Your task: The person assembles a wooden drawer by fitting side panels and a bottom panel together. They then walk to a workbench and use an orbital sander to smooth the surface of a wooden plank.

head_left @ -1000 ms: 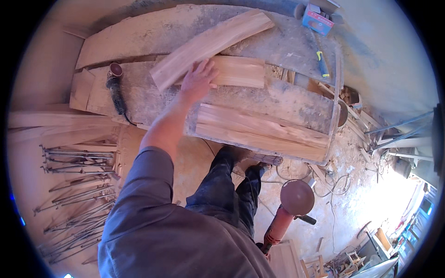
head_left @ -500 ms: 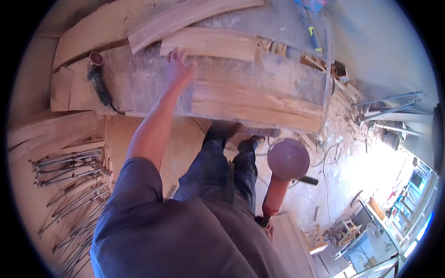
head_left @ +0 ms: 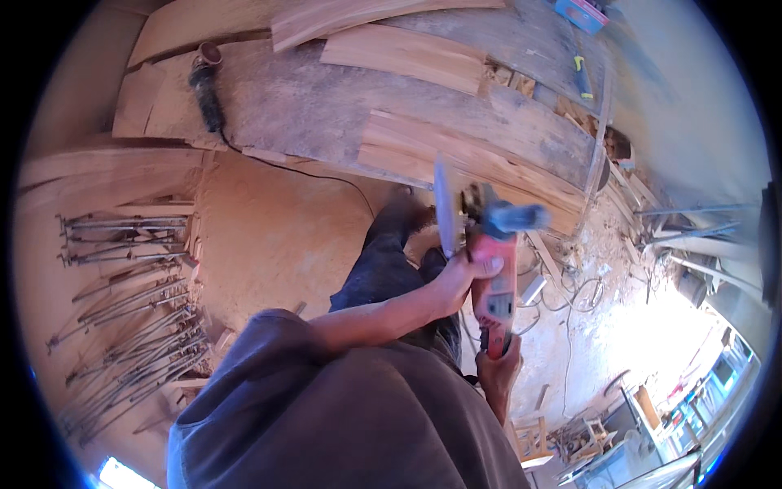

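A red angle grinder with a large round sanding disc hangs in front of me, its disc turned edge-on. My right hand is closed around the dark rear grip. My left hand wraps the red body just behind the head, thumb across the top. A side handle sticks out to the right, blurred. Beyond the disc, a wooden board lies along the near edge of the workbench; the tool covers part of it from view.
A second, smaller grinder rests at the bench's left, its cord trailing off the edge. Curved planks lie farther back, near a yellow-handled tool. Metal clamps lean at left. Cables and wood scraps litter the floor at right.
My left hand has left the far curved plank and come back to grip the grinder's body. The grinder has turned, so its disc now faces left instead of up towards me.
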The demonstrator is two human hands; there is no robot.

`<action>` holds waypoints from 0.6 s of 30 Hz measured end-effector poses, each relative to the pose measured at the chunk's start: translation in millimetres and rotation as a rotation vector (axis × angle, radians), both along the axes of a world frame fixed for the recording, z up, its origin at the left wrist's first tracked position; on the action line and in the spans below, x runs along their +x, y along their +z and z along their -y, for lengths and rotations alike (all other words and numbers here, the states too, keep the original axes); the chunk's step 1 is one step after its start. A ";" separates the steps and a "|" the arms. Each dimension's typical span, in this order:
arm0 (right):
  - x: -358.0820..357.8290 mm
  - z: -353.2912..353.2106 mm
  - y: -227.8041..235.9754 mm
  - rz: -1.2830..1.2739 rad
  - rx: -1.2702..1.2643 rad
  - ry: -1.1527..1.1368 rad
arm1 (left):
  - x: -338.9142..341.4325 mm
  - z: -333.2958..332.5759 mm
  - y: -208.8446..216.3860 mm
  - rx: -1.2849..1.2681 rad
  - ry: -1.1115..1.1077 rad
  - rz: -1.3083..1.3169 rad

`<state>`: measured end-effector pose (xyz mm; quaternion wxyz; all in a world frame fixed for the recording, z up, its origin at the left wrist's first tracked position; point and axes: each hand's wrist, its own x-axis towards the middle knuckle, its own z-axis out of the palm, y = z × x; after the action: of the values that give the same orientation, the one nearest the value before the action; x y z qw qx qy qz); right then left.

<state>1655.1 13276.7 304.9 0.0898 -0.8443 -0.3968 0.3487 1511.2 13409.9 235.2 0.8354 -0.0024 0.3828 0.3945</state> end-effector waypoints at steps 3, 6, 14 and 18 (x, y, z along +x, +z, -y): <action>-3.6 -16.8 -30.9 0.044 0.395 0.217 | -6.0 -18.5 -16.2 -0.035 0.190 0.129; -4.8 -42.9 -52.7 -0.538 0.050 0.074 | -36.5 -35.3 -49.5 -0.051 0.243 0.310; -40.4 -72.0 -110.3 -0.336 0.032 0.320 | -70.1 -32.4 -59.2 -0.090 0.452 0.057; -51.8 -66.5 -114.7 -0.413 -0.059 0.280 | -119.9 -3.1 -16.8 0.735 -0.178 -1.570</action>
<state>1603.4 13343.1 190.2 0.0951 -0.6944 -0.4728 0.5341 1391.3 13412.9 218.4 0.3055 0.5700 0.6952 0.3139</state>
